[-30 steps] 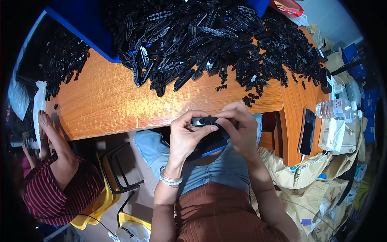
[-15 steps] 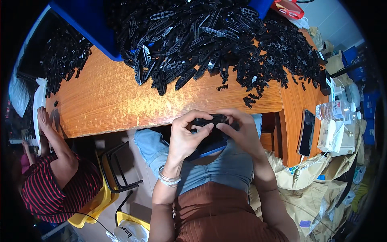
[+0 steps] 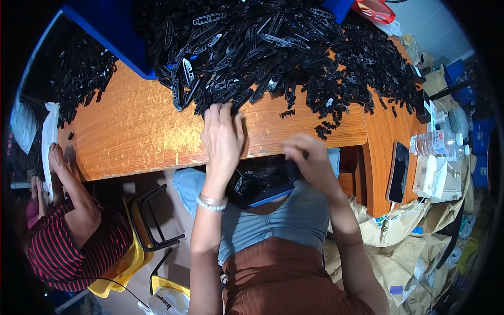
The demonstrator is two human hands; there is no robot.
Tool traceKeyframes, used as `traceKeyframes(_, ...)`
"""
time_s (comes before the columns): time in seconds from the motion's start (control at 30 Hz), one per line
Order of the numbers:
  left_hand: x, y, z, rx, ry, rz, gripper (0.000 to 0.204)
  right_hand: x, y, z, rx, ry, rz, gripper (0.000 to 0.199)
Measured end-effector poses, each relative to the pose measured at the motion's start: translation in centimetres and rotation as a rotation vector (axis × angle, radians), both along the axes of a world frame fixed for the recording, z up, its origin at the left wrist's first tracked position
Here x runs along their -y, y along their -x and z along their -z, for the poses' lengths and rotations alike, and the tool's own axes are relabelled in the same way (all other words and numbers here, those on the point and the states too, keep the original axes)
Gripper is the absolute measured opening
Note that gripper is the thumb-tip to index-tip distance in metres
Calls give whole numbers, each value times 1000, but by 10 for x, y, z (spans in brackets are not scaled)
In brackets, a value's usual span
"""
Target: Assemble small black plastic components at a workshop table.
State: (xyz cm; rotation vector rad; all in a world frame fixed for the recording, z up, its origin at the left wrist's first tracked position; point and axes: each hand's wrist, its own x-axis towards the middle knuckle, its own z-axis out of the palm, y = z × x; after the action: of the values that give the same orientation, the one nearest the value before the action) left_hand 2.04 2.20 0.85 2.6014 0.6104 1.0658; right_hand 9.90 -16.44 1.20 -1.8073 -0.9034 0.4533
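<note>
A big heap of black plastic parts [image 3: 273, 47] covers the far half of the orange wooden table [image 3: 136, 131]. My left hand [image 3: 223, 131] lies flat on the table with its fingertips touching the near edge of the heap. My right hand [image 3: 311, 157] is below the table's front edge, fingers curled over a blue tray [image 3: 262, 184] on my lap that holds dark parts. Whether that hand holds a part is hidden by its own fingers.
Another person in a striped shirt [image 3: 73, 241] sits at the left, a hand on the table's end. A blue bin [image 3: 113, 31] stands at the back left. On the right are a black phone [image 3: 397, 170], a water bottle [image 3: 438, 142], a white box [image 3: 436, 176] and brown paper bags [image 3: 404, 252].
Both hands were together in front of me on one black part. Now my left hand has reached forward to the heap and my right hand has dropped to the lap tray.
</note>
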Motion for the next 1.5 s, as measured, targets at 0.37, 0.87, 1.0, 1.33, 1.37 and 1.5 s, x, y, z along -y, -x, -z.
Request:
traceKeyframes(0.37,11,17,11,110,840,102,24,-23,-33,21,843,58,201,13)
traceKeyframes(0.87,57,47,-12,257,1206,453,26,-13,21,-30,115,-308,117,14)
traceKeyframes(1.0,60,52,-14,327,1448,553,35,-12,22,-32,52,-314,123,16)
traceKeyframes(1.33,56,48,-15,140,1458,476,26,-3,19,-31,610,-131,23,19)
traceKeyframes(1.37,57,47,-16,150,1500,445,24,-1,18,-29,610,-127,24,19)
traceKeyframes(1.5,58,42,-12,223,1516,444,24,2,12,-17,573,-172,-18,25)
